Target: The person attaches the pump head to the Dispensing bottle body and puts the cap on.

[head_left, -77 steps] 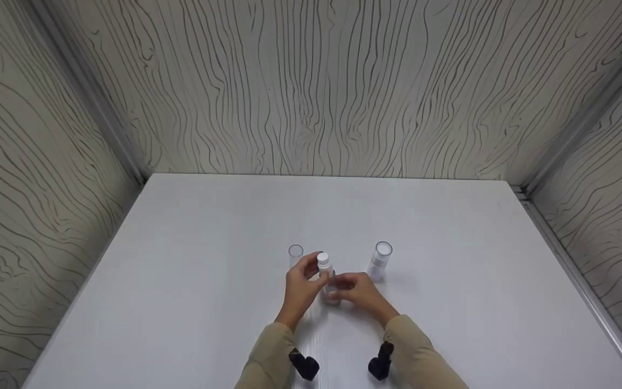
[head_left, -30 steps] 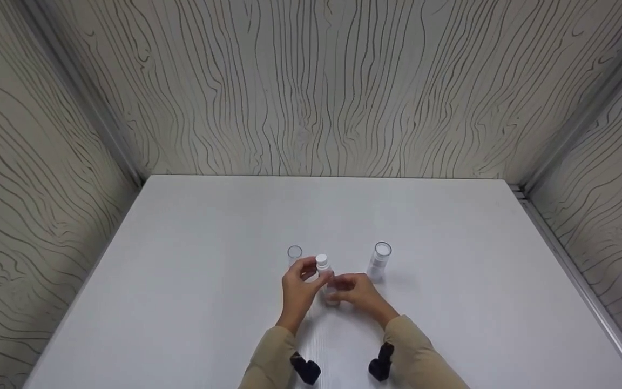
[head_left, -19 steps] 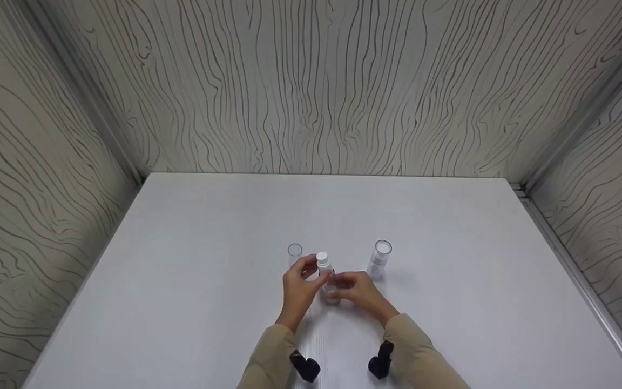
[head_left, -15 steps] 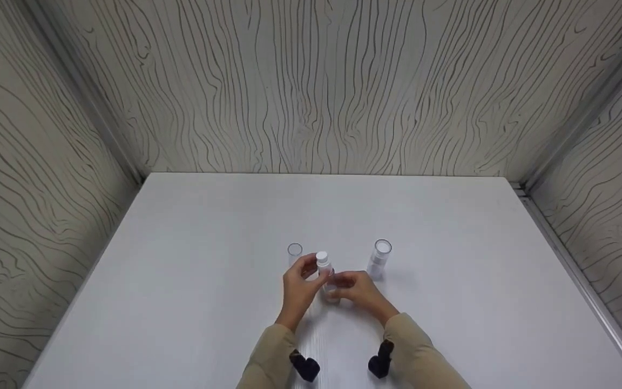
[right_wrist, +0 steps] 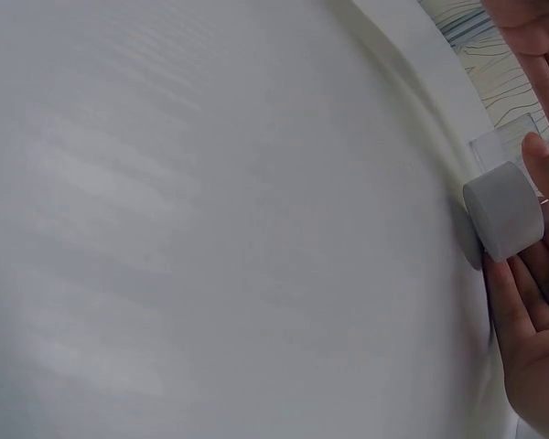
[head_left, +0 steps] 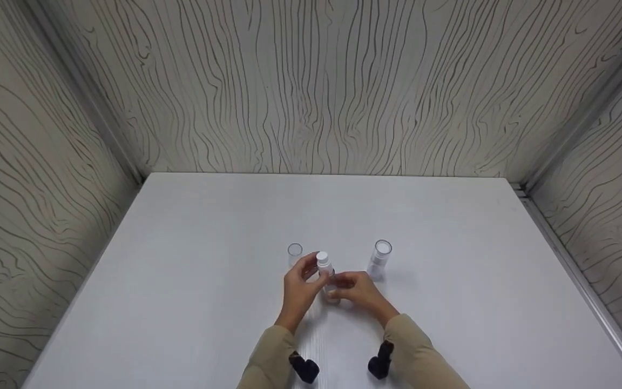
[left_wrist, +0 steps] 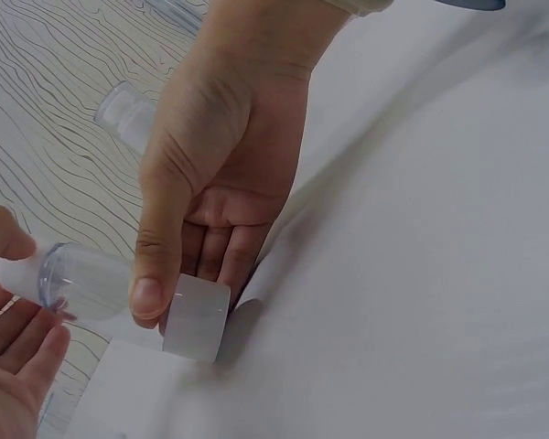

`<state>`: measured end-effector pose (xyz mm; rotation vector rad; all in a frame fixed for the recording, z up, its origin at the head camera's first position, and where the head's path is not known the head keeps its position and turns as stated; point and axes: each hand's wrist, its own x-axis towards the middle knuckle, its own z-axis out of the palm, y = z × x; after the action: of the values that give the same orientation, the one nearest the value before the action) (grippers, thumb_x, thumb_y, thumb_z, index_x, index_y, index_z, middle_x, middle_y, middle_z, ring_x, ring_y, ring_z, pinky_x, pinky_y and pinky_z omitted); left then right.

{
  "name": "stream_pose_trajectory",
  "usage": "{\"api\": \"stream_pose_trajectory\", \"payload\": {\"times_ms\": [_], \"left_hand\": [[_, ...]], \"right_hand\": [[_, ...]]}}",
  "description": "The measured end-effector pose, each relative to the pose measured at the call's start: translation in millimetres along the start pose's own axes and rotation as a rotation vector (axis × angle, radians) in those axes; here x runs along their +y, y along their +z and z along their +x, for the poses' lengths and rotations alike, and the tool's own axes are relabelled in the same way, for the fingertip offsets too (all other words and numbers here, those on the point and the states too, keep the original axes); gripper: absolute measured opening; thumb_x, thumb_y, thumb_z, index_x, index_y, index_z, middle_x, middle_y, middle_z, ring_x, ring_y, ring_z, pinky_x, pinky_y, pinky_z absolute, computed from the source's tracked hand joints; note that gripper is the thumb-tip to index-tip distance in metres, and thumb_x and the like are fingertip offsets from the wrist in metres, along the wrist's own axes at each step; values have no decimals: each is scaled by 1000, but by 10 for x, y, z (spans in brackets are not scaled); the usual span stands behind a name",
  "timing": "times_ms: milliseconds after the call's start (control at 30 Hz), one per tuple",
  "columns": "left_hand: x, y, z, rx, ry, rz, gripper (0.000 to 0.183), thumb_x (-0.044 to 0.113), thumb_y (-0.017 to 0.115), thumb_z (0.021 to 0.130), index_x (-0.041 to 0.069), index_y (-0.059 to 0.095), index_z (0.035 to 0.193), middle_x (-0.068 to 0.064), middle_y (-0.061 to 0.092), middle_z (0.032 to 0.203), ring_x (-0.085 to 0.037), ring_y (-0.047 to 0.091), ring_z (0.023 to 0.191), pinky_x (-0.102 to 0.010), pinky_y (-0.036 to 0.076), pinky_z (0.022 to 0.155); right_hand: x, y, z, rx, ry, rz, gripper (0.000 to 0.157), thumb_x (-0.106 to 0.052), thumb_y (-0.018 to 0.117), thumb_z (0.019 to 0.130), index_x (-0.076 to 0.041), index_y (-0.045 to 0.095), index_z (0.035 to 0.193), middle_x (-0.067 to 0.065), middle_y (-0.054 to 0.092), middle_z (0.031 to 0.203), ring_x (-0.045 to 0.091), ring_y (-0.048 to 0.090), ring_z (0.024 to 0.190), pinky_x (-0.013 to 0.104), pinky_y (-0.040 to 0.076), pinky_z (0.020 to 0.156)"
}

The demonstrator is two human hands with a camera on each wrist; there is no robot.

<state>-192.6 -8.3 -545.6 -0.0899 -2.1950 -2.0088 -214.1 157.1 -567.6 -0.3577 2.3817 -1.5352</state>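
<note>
My left hand (head_left: 299, 289) pinches a small white bottle (head_left: 325, 267) with a white screw cap (head_left: 322, 256). The bottle stands slightly tilted, its lower end right at the mouth of a clear cylinder (left_wrist: 96, 288). Low on that cylinder, the thumb and fingers of my right hand (head_left: 362, 292) grip it just above its frosted white base (left_wrist: 197, 318). In the left wrist view the ring-like rim of the cylinder shows between the two hands. From the right wrist view, the base (right_wrist: 505, 212) sits close to the white surface, fingers curled around it.
Right of my hands stands another clear cylinder (head_left: 378, 262) with something white inside. Behind my left hand rises a third clear cylinder (head_left: 295, 253), partly hidden by the fingers. Wood-grain panels (head_left: 311, 86) enclose the white table (head_left: 197, 243) at the back and sides.
</note>
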Motion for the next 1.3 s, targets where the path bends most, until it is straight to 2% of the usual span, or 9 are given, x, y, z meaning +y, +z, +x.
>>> {"api": "stream_pose_trajectory", "payload": {"times_ms": [200, 467, 700, 967, 1200, 1300], "left_hand": [[-20, 5, -17, 51, 6, 20, 42, 14, 76, 81, 1, 62, 118, -16, 68, 115, -29, 65, 112, -33, 55, 101], [-32, 35, -29, 105, -16, 40, 40, 16, 80, 76, 4, 64, 111, -11, 70, 108, -24, 67, 106, -30, 56, 98], [-23, 59, -15, 113, -10, 25, 37, 15, 80, 77, 3, 65, 109, -12, 69, 108, -25, 67, 106, -31, 56, 98], [-19, 58, 1, 99, -15, 37, 37, 16, 79, 79, 4, 64, 111, -11, 69, 109, -24, 67, 108, -30, 55, 100], [-15, 47, 7, 96, 2, 35, 38, 13, 78, 79, 0, 64, 111, -15, 68, 108, -28, 66, 106, -28, 56, 98], [-21, 46, 9, 96, 3, 41, 38, 12, 78, 79, 0, 64, 111, -16, 68, 108, -28, 67, 107, -27, 56, 97]], "right_hand": [[13, 9, -7, -2, -4, 67, 44, -16, 76, 81, 7, 64, 117, 25, 68, 118, 37, 66, 111, 40, 57, 96], [35, 19, -3, 13, 17, 42, 48, -18, 78, 79, 7, 64, 117, 25, 68, 117, 37, 66, 111, 39, 57, 95], [45, 10, 4, 17, -1, 33, 46, -16, 77, 79, 8, 64, 116, 25, 68, 116, 37, 66, 110, 32, 58, 93], [13, -5, 1, 28, 12, -5, 46, -21, 78, 79, 3, 66, 116, 22, 69, 116, 33, 67, 109, 35, 58, 93], [4, 0, -15, 5, -2, 51, 46, -18, 76, 80, 6, 64, 118, 24, 69, 117, 35, 66, 111, 38, 57, 96], [8, 2, -6, 9, -11, 25, 45, -17, 76, 81, 6, 64, 118, 23, 69, 117, 35, 67, 110, 38, 58, 95]]}}
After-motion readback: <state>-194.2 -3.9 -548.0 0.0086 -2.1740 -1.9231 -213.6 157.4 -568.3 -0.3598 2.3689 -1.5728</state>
